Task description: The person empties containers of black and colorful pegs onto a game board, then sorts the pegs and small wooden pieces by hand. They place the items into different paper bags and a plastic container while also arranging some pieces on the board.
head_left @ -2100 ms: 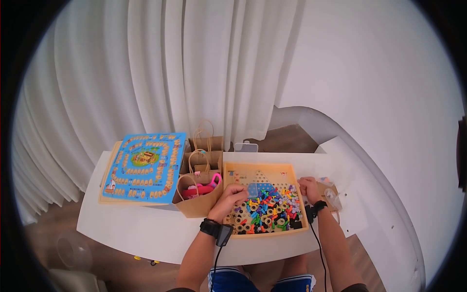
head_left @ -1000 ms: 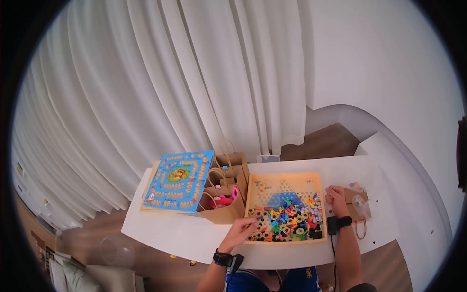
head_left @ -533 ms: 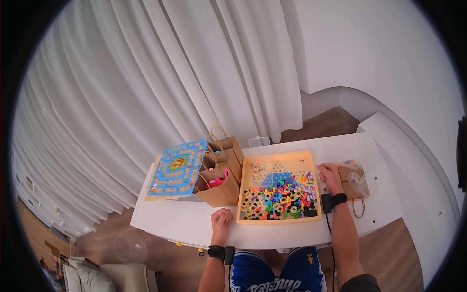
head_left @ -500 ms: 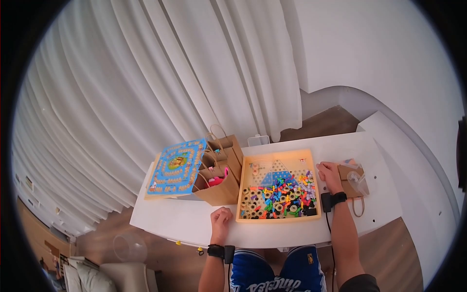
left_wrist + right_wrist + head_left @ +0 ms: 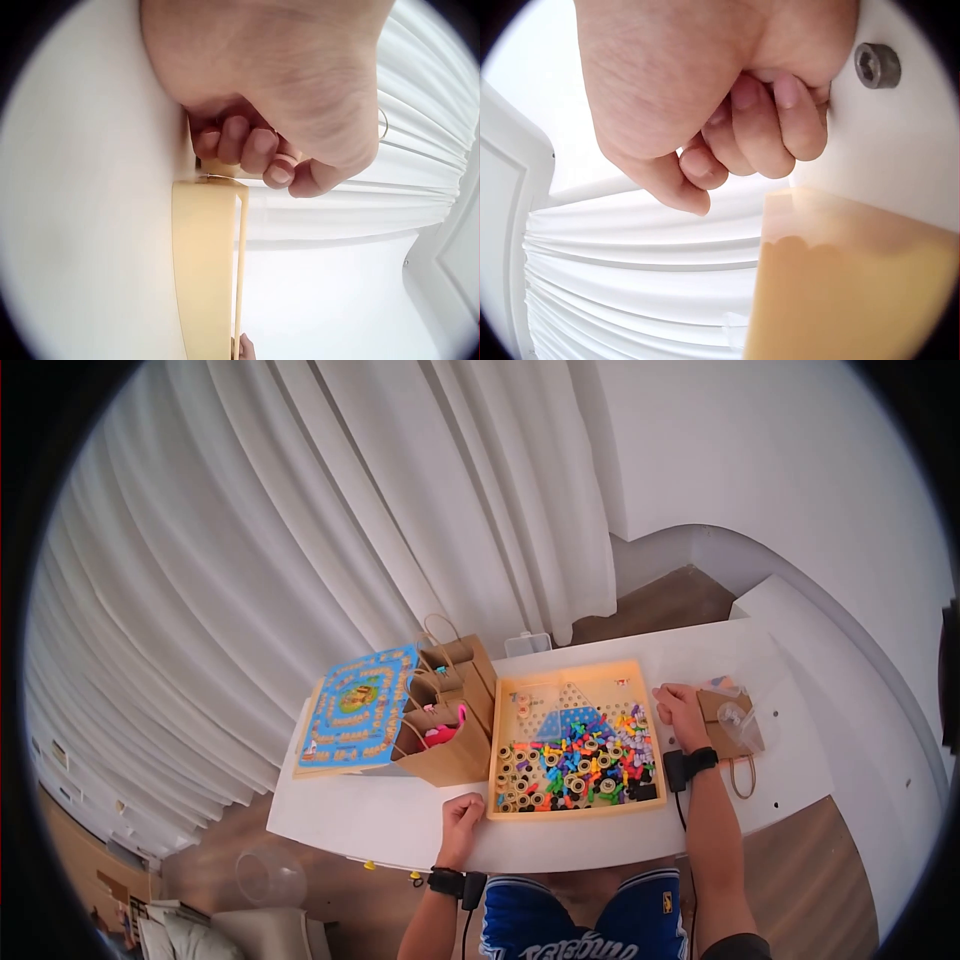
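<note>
A shallow yellow wooden tray (image 5: 577,816) stands before me, its lower part covered with colourful small pegs (image 5: 560,764) and pale rings with dark centres. A board printed with a blue star shape (image 5: 575,722) shows at its far end. My left hand (image 5: 461,826) rests on the white table beside the tray's near left corner. In the left wrist view its fingers (image 5: 257,146) are loosely curled with nothing in them. Along the tray's right side rests my right hand (image 5: 681,714), fingers (image 5: 761,139) loosely curled too and holding nothing.
Left of the tray stand several brown paper bags (image 5: 455,762), one with pink items inside. A blue game board (image 5: 357,705) lies at the far left. To the right lies a flat paper bag (image 5: 737,738) with clear plastic on it. The white table (image 5: 570,852) curves at the front.
My left hand has left the tray's contents and come down onto the table at its near left corner. My right hand stays beside the right side. The head view has shifted.
</note>
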`<state>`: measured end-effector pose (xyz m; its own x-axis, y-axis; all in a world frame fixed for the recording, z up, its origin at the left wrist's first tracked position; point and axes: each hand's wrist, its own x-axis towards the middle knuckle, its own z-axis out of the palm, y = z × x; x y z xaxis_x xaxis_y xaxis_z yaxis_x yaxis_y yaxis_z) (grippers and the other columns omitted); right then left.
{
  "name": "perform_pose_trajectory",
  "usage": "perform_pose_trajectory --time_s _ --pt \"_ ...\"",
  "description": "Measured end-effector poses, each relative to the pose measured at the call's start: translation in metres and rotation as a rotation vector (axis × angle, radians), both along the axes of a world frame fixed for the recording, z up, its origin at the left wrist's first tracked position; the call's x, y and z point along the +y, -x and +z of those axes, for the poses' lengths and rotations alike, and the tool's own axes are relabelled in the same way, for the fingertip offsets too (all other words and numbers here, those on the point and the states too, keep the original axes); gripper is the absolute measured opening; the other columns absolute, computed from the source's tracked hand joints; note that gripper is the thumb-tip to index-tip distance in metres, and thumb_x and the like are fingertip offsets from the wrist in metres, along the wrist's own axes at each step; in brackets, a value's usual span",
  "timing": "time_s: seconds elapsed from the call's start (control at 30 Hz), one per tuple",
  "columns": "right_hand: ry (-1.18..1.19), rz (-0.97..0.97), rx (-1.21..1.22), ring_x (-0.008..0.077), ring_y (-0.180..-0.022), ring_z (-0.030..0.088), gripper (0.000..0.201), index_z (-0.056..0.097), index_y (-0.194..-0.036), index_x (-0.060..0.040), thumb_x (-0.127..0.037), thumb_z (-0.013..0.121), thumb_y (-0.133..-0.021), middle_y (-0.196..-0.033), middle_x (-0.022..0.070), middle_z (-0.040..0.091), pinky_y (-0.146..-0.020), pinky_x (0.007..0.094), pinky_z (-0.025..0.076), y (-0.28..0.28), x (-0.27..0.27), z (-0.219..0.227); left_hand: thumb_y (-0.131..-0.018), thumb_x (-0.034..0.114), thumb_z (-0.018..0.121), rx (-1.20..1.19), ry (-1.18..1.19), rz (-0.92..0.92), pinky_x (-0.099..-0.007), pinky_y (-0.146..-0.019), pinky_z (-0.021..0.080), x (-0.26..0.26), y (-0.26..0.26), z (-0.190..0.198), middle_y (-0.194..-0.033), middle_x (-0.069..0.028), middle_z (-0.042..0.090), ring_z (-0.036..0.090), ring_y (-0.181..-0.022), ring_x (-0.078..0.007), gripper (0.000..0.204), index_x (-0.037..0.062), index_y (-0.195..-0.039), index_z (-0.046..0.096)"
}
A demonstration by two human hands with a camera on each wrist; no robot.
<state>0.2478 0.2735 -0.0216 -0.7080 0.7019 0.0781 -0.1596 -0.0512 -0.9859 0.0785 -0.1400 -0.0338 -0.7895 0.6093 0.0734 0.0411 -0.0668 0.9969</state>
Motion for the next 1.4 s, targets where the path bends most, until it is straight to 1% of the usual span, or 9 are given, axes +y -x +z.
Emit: perform_pose_trajectory --time_s 0.2,0.43,0.73,0.97,1.07,1.17,1.2,1.23,1.4 --pt "0.021 -0.008 0.000 0.0032 -0.051 0.027 0.042 0.044 -0.065 -0.0130 -0.021 0.065 -0.100 -0.058 -0.0085 0.035 -0.050 0.0265 0.019 0.001 0.002 0.000 -0.099 0.012 0.059 0.081 -0.037 -0.078 -0.0247 -0.064 0.029 -0.001 0.011 -0.010 -0.072 0.0068 0.043 0.038 -0.070 -0.0052 0.029 0.0044 -0.073 0.051" --pt "0.039 -0.026 0.013 0.0033 -0.052 0.027 0.041 0.043 -0.066 -0.0132 -0.018 0.064 -0.101 -0.058 -0.0086 0.033 -0.050 0.0268 0.018 0.005 0.000 0.002 -0.093 0.008 0.056 0.032 0.028 -0.023 -0.0262 -0.063 0.025 0.000 0.004 0.003 -0.070 0.0050 0.040 0.035 -0.068 -0.0069 0.028 0.0051 -0.067 0.046" --pt "0.015 0.004 0.021 0.0046 -0.050 0.025 0.043 0.038 -0.066 -0.0148 -0.015 0.064 -0.101 -0.059 -0.0085 0.028 -0.049 0.0275 0.016 0.008 0.004 -0.003 -0.100 0.012 0.059 0.050 0.033 -0.063 -0.0246 -0.065 0.033 -0.006 0.010 -0.008 -0.073 0.0065 0.046 0.041 -0.072 -0.0045 0.029 0.0033 -0.074 0.052" --pt "-0.020 -0.002 -0.029 0.0028 -0.051 0.026 0.042 0.042 -0.066 -0.0136 -0.019 0.064 -0.101 -0.058 -0.0087 0.033 -0.050 0.0264 0.017 0.004 0.003 -0.001 -0.097 0.012 0.063 0.110 0.075 -0.172 -0.0255 -0.062 0.032 0.003 0.011 0.038 -0.071 0.0043 0.047 0.041 -0.068 -0.0061 0.025 0.0016 -0.076 0.055" --pt "-0.008 -0.019 -0.033 0.0028 -0.051 0.026 0.043 0.042 -0.065 -0.0137 -0.019 0.063 -0.102 -0.058 -0.0087 0.033 -0.050 0.0265 0.018 0.001 -0.001 -0.001 -0.096 0.011 0.063 0.286 0.070 -0.453 -0.0283 -0.056 0.030 0.026 0.006 0.076 -0.067 0.0008 0.042 0.038 -0.063 -0.0076 0.025 0.0007 -0.076 0.051" --pt "0.000 -0.010 -0.002 0.0030 -0.051 0.027 0.044 0.041 -0.064 -0.0138 -0.019 0.064 -0.102 -0.058 -0.0084 0.034 -0.050 0.0265 0.018 0.005 0.004 -0.001 -0.096 0.012 0.064 0.330 -0.103 -0.941 -0.0299 -0.054 0.031 0.078 -0.027 0.079 -0.065 -0.0028 0.041 0.039 -0.061 -0.0098 0.027 -0.0002 -0.077 0.050" --pt "0.007 -0.024 0.002 0.0031 -0.051 0.027 0.044 0.041 -0.064 -0.0138 -0.019 0.064 -0.101 -0.058 -0.0083 0.034 -0.050 0.0264 0.018 0.005 0.002 -0.002 -0.097 0.013 0.065 0.337 -0.050 -1.124 -0.0283 -0.056 0.034 0.094 -0.041 0.077 -0.066 -0.0033 0.045 0.043 -0.063 -0.0106 0.026 -0.0007 -0.078 0.054" --pt "0.012 -0.041 0.006 0.0033 -0.051 0.027 0.044 0.041 -0.064 -0.0139 -0.019 0.064 -0.101 -0.057 -0.0081 0.035 -0.049 0.0263 0.019 0.004 0.001 -0.002 -0.099 0.017 0.064 0.285 -0.111 -1.291 -0.0311 -0.055 0.031 0.113 -0.055 0.064 -0.064 -0.0032 0.036 0.037 -0.059 -0.0116 0.035 -0.0002 -0.074 0.046" --pt "0.029 -0.050 0.013 0.0036 -0.051 0.027 0.044 0.040 -0.065 -0.0141 -0.017 0.063 -0.102 -0.057 -0.0078 0.034 -0.049 0.0264 0.018 0.004 0.001 -0.003 -0.101 0.021 0.059 0.070 -0.061 -1.631 -0.0319 -0.055 0.030 0.160 -0.102 0.024 -0.062 0.0010 0.034 0.034 -0.060 -0.0095 0.040 0.0013 -0.071 0.042"
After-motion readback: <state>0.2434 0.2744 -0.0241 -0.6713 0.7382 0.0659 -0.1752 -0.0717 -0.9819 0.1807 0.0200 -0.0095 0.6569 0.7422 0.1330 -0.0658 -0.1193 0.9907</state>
